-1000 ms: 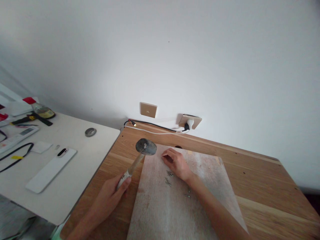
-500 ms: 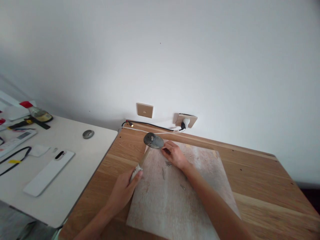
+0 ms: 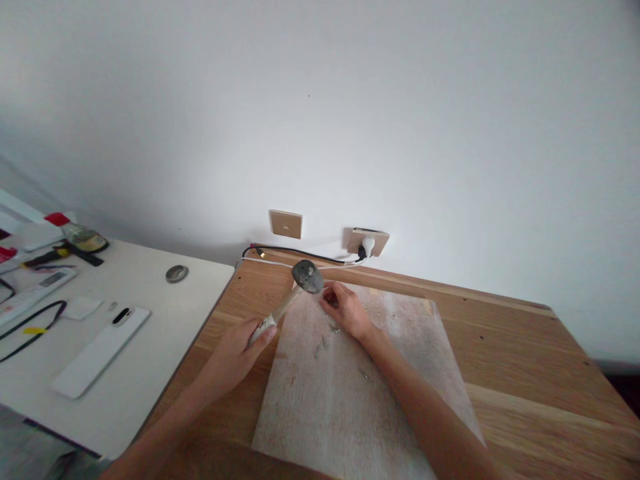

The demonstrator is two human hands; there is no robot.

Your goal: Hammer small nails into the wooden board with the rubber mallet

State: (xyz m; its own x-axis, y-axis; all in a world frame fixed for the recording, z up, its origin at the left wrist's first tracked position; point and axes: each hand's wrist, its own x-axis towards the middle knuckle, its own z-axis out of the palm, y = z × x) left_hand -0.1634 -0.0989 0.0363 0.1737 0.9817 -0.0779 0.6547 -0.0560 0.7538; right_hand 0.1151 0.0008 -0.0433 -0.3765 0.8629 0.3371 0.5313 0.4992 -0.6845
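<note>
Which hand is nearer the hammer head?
Right. The right hand rests on the board just beside the hammer head; the left hand grips the far end of the handle.

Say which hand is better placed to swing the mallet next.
Left, probably: the left hand holds the mallet by its handle, head close to the right hand, which rests on the board.

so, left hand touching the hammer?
Touching. The head view shows the left hand closed around the lower end of the hammer handle, with the thumb lying along the handle and no gap showing.
</note>
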